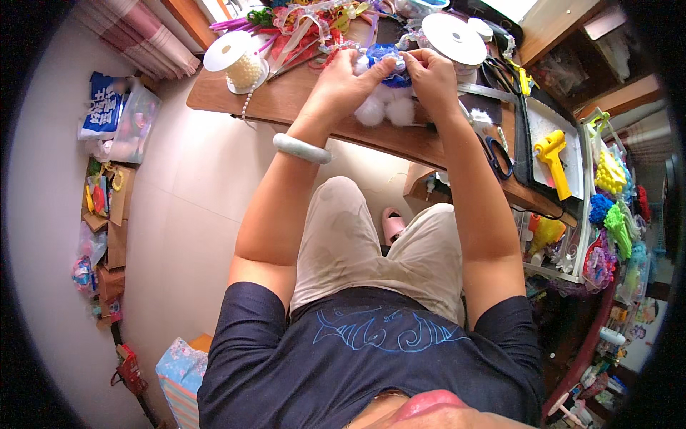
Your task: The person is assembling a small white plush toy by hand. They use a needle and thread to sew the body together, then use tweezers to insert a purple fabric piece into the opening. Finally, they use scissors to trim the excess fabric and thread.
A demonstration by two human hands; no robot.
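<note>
Hands (346, 80) (434, 77), two, hold one blue ruffled piece (384, 52).

A wooden table (207, 96) has its left end toward open floor (186, 186), which is pale and smooth with thin joint lines and gleams brightly just off the table's near edge. Past the far-left corner hangs a striped curtain (136, 32) in pink and maroon, beside a wooden frame (187, 21). Strong white light enters beyond the far edge. Well apart from the left end rises a plain pale wall (50, 214), cardboard boxes (118, 214) stacked along it. Past the right end stand wooden shelves (550, 32) and a white-framed rack (587, 193).
</note>
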